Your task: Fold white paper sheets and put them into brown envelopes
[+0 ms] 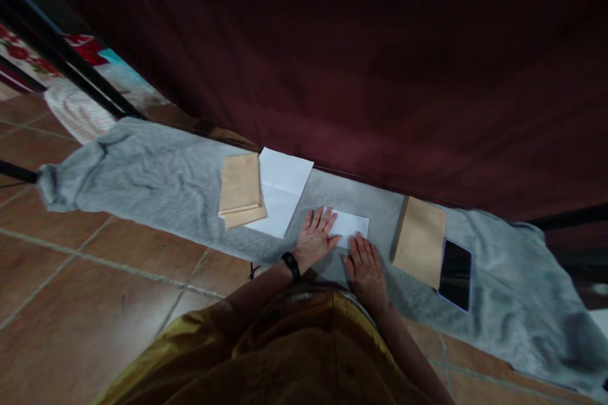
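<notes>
A folded sheet of white paper [352,225] lies flat on the grey cloth in front of me. My left hand [315,238], a dark band on its wrist, rests with spread fingers on the paper's left end. Along the near edge of the same sheet lies my right hand [365,269], palm down, its fingers stretched out and touching the paper. Left of my hands is a larger white sheet [284,180] with a crease across it. Several brown envelopes [240,183] overlap that sheet's left side.
A grey cloth [156,168] covers the long narrow surface. To the right stands a stack of brown envelopes [422,240], with a dark-screened phone [456,273] beside it. A dark red curtain [332,76] hangs along the far edge. Tiled floor [128,266] shows at the near side.
</notes>
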Available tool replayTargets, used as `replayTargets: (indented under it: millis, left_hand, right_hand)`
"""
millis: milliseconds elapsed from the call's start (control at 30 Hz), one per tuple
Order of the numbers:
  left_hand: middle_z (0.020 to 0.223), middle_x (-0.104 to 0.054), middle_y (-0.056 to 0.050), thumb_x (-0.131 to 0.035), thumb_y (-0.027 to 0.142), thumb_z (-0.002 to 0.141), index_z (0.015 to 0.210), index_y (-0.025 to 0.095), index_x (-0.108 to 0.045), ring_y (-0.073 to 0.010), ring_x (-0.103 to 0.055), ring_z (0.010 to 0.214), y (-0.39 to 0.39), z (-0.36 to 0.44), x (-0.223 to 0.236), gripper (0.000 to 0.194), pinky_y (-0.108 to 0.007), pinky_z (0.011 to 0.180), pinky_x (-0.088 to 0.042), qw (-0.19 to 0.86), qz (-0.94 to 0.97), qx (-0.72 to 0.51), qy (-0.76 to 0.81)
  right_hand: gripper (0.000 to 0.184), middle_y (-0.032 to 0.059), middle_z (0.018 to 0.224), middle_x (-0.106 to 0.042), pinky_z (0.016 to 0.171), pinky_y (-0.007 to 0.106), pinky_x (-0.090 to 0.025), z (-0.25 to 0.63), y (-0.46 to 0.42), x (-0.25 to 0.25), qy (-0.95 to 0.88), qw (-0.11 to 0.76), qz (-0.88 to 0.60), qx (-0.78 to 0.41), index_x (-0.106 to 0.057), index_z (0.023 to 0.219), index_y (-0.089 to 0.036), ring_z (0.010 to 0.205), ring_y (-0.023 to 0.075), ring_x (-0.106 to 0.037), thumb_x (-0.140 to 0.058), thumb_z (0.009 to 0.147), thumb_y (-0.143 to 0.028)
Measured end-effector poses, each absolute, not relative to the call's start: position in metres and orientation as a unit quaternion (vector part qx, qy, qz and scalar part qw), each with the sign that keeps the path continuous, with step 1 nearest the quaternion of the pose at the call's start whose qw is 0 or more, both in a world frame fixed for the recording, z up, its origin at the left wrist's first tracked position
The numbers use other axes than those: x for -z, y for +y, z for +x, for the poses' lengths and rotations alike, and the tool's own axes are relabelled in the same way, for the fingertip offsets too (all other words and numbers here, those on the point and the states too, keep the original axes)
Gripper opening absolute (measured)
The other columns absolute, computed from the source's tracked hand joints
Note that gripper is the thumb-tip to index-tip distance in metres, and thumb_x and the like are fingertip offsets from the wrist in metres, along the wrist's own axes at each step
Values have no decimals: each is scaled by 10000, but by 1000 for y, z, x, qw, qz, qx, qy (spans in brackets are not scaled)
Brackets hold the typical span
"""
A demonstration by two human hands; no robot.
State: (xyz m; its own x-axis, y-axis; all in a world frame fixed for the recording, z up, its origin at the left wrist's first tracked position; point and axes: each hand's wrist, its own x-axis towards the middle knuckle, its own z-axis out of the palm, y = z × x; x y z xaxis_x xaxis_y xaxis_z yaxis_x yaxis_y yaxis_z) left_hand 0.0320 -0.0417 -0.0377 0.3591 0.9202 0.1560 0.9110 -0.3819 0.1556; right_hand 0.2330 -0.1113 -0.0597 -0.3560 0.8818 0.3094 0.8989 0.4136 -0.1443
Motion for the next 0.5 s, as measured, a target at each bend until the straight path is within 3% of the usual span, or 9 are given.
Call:
replayTargets:
  millis: [300, 500]
  left_hand:
    - [1646, -369, -127, -436, 504, 1031, 1553, 157, -429, -326, -296, 1542, -40, 34, 40, 627, -554, 1276, -192, 27, 831, -102, 547]
    - [1678, -319, -66, -358, 379, 1078, 1568, 196, -391, -221, -259, 1561, -64, 38, 38, 524, -424, 1278, -237, 46, 876, -115, 466]
  right_hand:
    - [529, 155, 1659, -334, 1190, 514, -352, 243, -123, 57, -819, 156, -553, 17, -427, 1563, -166, 1453, 319, -438, -405, 1061, -334]
    - [519, 153, 1657, -339, 1193, 510, -352, 240, -123, 55, -816, 141, -560, 27, -449, 1549, -168, 1471, 313, -415, -429, 1049, -304]
